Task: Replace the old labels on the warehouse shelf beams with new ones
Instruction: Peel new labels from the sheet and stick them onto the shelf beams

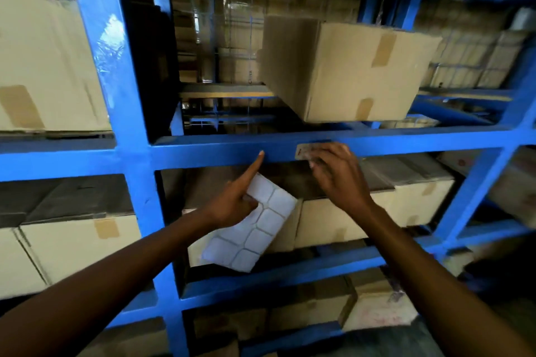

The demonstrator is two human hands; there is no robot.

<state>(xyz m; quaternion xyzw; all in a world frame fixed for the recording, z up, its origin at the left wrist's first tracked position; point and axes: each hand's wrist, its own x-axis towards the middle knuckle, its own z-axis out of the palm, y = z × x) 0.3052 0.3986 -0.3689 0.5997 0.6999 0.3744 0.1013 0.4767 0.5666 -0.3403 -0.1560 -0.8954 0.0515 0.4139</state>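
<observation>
A blue steel beam point(203, 151) runs across the middle of the frame, joined to a thick blue upright point(121, 124) at left. On the beam's face, right of centre, sits the old label point(304, 151): a small pale rectangle, worn and blurred, with a faint reddish mark at its left end; its print cannot be read. The right hand point(338, 174) covers the label's right part, its fingertips point(314, 162) curled onto the label's lower edge; whether they pinch the label or only press on it cannot be told.

The left hand point(235, 200), at centre frame below the beam, is clenched on a sheet point(255, 226) of new labels, thumb pressing the sheet's upper left part. The sheet is white, tilted, with rounded blank rectangles set in 2 columns, grey lines between them. It hangs in front of the lower shelf, down toward the next beam. The left index finger point(256, 164) points straight up, its tip touching the lower edge of the beam, well left of the old label.

A taped cardboard box point(342, 72) sits askew on the shelf above the beam, upper right of centre. More boxes point(377, 209) fill the shelf behind the hands.
</observation>
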